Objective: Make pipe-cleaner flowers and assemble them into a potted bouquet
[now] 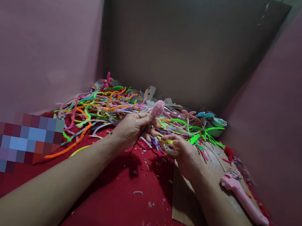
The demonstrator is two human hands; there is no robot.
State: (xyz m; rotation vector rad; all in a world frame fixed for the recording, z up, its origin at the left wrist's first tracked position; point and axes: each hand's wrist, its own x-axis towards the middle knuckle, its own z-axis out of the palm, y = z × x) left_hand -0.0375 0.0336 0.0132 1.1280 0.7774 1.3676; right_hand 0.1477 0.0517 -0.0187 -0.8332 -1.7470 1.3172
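Pinched in the fingers of my left hand [132, 127] is a fuzzy pink pipe-cleaner bud [158, 108], raised above the table. A thin dark stem runs down from it below my palm. My right hand [191, 157] is closed around a yellow ring-shaped spool [170, 147], its open middle facing me. The spool is slightly lower and to the right of the bud, apart from it. Whether any strip runs between spool and stem is too small to tell. Behind both hands spreads a heap of colourful pipe cleaners [105, 109].
A pink glue gun [245, 201] with a black cord lies on cardboard [188, 211] at the right. Blue [204, 116] and magenta [106, 80] pipe-cleaner flowers and a pale green roll [219, 123] stand at the back. Scraps dot the red cloth [115, 216]. Walls enclose three sides.
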